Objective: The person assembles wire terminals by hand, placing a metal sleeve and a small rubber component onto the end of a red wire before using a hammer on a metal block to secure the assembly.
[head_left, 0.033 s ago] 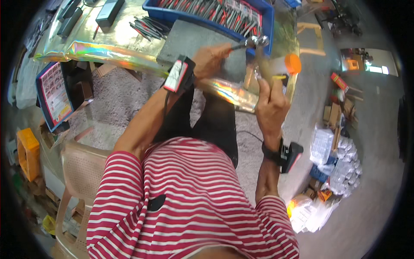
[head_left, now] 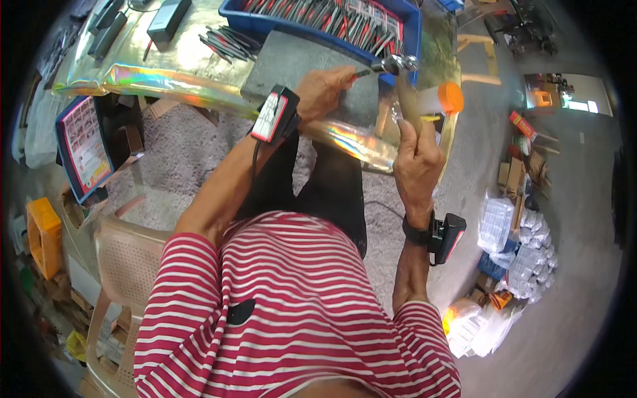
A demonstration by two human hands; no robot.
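Head view: beyond 2 hands (head_left: pixel 320 93) (head_left: pixel 419 160), 1 blue bin (head_left: pixel 413 38) holds slim pieces (head_left: pixel 332 24).

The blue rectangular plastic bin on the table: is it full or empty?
Well filled: many thin black-and-red pieces crowd the visible part of the blue bin. Its far side is cut off.

far: blue bin (head_left: pixel 413 36) blocks | right: orange-capped bottle (head_left: pixel 450 97) blocks | free: grey slab (head_left: pixel 279 63) left of hands (head_left: pixel 320 93)
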